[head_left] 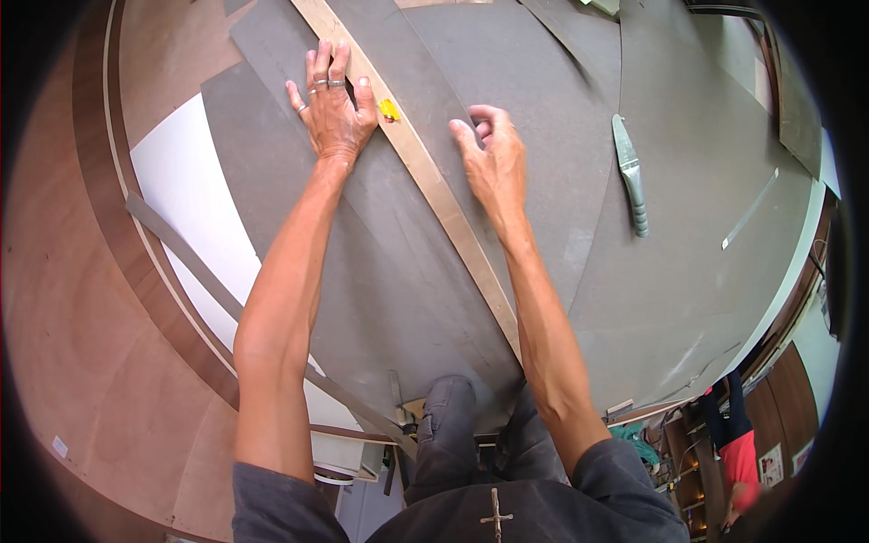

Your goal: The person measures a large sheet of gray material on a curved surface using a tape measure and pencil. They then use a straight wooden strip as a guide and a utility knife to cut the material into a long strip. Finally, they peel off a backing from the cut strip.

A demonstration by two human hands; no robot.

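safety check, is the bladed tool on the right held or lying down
Lying down: the bladed tool rests on grey sheeting, apart from left hand and right hand.

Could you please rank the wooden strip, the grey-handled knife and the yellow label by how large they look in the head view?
1. Wooden strip, clearly largest, though part of it is hidden or cut off.
2. Grey-handled knife.
3. Yellow label, clearly smallest.

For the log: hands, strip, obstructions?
Left hand spread on strip. Right hand curled beside it, grip unclear. Strip diagonal across grey sheets. Knife apart, to the right.
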